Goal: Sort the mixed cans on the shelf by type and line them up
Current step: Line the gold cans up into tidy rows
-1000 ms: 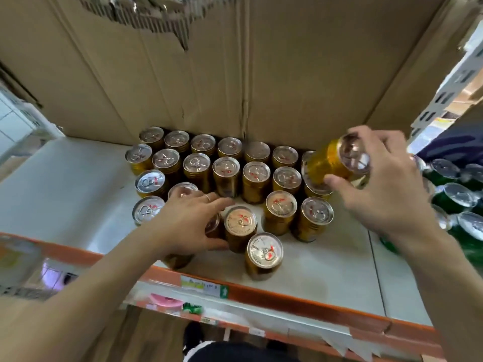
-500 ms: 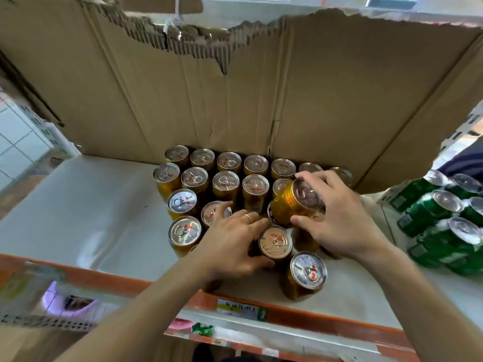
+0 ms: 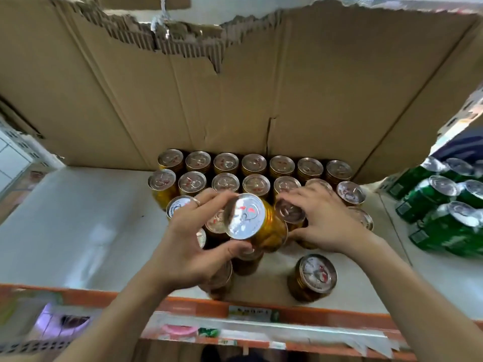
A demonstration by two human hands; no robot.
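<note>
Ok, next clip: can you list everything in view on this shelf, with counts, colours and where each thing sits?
gold cans: over twenty, gold with silver lids, rows against the cardboard, looser in front
raised can: one, gold, tilted, in the left hand
middle can: one, gold, between right fingers and thumb
green cans: several, green, leaning at the right
cardboard: one sheet, brown, torn top, behind the cans
shelf: one, white, orange front edge
ring: one, pale metal, left hand finger
left hand: grips the raised can
right hand: holds the middle can
</note>
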